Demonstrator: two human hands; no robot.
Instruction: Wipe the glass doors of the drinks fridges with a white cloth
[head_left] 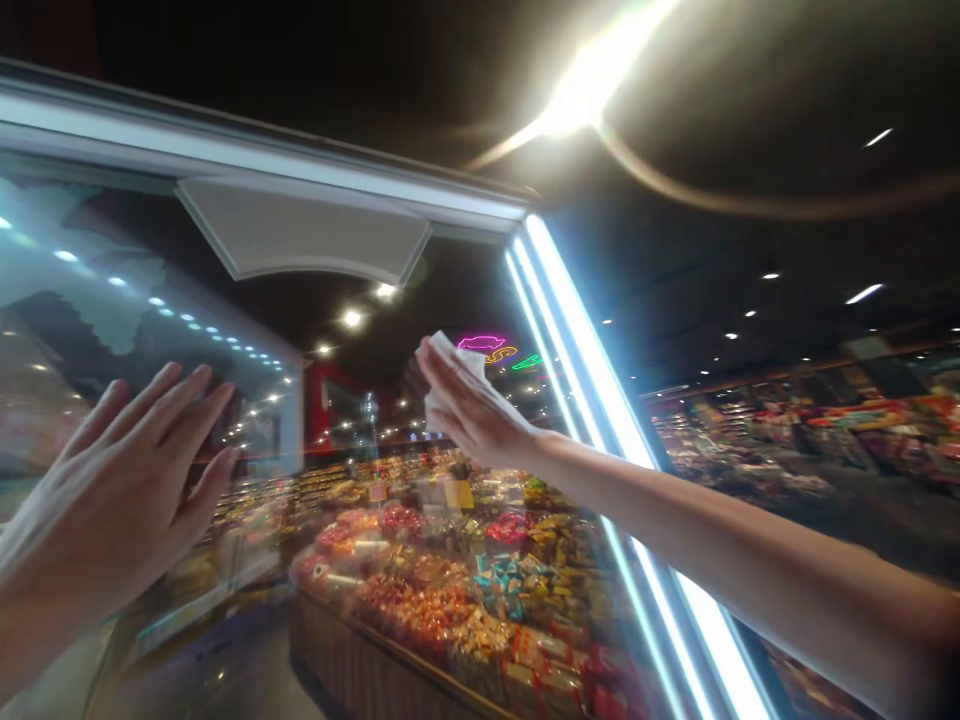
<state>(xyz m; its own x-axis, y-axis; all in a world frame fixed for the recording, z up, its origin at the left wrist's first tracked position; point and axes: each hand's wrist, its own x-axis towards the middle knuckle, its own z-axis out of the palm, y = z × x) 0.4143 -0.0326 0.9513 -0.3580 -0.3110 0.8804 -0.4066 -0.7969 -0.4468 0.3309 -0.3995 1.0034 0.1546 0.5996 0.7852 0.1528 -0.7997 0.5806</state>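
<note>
My left hand (127, 480) lies flat against a glass pane (315, 400), fingers stretched out and together, holding nothing. My right hand (472, 410) reaches up and presses a white cloth or tissue (457, 365) against the same glass, higher and to the right. The cloth shows above and behind the fingers. My right forearm stretches in from the lower right corner.
The glass sits in a metal frame with a bright light strip (592, 370) down its right edge. Behind it a display counter (465, 590) holds several piles of wrapped sweets. Shop shelves (825, 440) and ceiling lights (585, 90) are at the right and above.
</note>
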